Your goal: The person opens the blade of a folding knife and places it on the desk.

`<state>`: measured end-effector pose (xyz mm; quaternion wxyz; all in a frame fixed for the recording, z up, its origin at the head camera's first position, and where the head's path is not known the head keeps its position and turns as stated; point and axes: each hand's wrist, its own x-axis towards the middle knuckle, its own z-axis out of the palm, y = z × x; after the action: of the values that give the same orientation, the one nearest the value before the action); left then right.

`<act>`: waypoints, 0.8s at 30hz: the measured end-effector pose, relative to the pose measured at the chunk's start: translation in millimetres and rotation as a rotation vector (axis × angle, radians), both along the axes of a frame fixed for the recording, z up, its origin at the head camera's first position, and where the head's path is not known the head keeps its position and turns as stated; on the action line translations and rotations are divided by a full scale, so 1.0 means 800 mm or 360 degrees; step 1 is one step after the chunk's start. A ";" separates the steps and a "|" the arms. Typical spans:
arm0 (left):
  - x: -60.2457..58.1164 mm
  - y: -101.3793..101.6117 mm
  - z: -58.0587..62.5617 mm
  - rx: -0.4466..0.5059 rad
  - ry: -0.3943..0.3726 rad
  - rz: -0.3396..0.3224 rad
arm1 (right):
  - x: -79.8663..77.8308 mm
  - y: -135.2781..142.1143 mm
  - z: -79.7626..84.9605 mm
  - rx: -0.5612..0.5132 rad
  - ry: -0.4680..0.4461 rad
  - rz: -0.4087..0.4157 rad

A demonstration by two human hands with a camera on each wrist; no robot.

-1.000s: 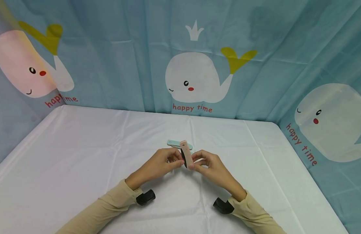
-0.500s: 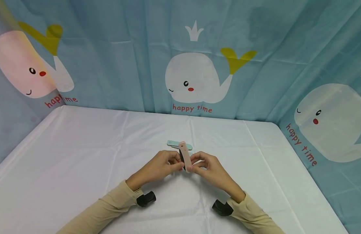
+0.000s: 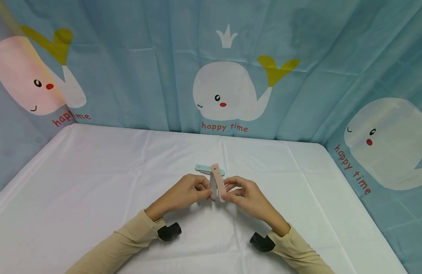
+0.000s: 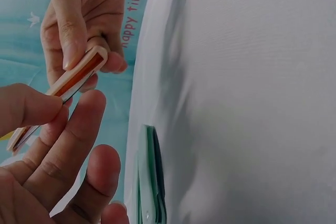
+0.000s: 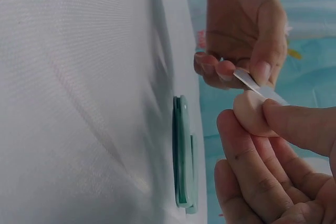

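A pink-handled folding knife is raised over the table between the two hands, its pivot end pointing away from the person. My left hand pinches the grey blade between thumb and fingers. The blade stands swung partway out of the handle, at a narrow angle. Thumb and fingers of my right hand grip the free end of the handle. In the left wrist view the handle's slot shows orange-brown inside. Behind the hands a teal folding knife lies on the table, partly hidden by the pink one.
A white cloth with fold creases covers the table. Blue curtains printed with whales stand along the back and both sides. Each wrist carries a black camera mount, one near the left sleeve.
The blade, dark and close to the handle before, now shows light grey and stands slightly farther from it. My left hand has shifted a little left; my right hand keeps the handle.
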<state>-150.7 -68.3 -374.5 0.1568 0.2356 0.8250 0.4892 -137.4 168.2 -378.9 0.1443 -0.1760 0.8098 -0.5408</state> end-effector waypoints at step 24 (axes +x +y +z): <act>0.002 0.002 0.001 0.0139 -0.0215 0.0225 | 0.007 -0.006 0.008 -0.0088 -0.0014 -0.0050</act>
<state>-149.3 -66.3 -373.6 0.1667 0.1499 0.8051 0.5492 -131.5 163.5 -372.3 0.1344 -0.1647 0.7967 -0.5658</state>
